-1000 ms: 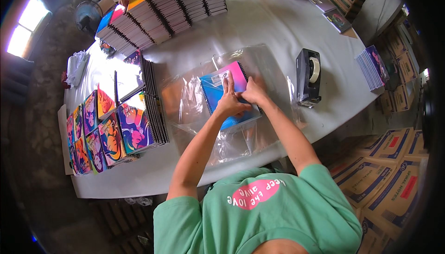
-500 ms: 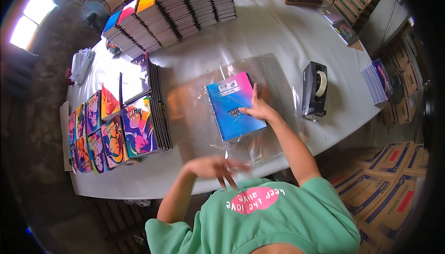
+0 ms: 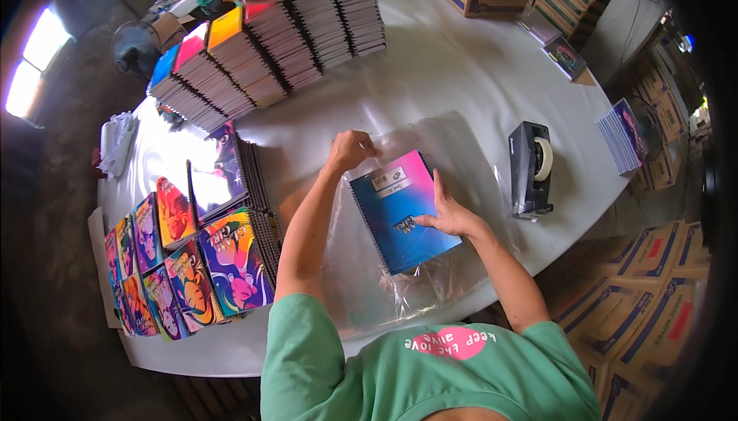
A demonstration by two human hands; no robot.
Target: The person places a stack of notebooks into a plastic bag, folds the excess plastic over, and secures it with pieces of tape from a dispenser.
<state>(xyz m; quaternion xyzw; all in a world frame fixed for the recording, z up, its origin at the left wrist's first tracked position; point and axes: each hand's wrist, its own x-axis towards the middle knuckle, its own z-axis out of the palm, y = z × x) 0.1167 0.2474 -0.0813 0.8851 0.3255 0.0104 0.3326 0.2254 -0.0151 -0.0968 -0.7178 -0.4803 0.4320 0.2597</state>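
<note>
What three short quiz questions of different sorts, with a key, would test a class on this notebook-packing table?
1. True or false: the right hand lies flat on the blue and pink notebook.
2. What does the left hand pinch? A) clear plastic bag B) cardboard box C) a pen
3. Which black thing stands on the white table, right of the notebook?

Key: 1 true; 2 A; 3 the tape dispenser.

Shirt: green short-sleeved T-shirt, filling the frame at 6 o'clock.
Print: pink oval patch with pale lettering on the chest.
Sleeves: end above the elbows.
Forearms: bare.
Hands: left hand [image 3: 350, 149] and right hand [image 3: 450, 216], no gloves.
</note>
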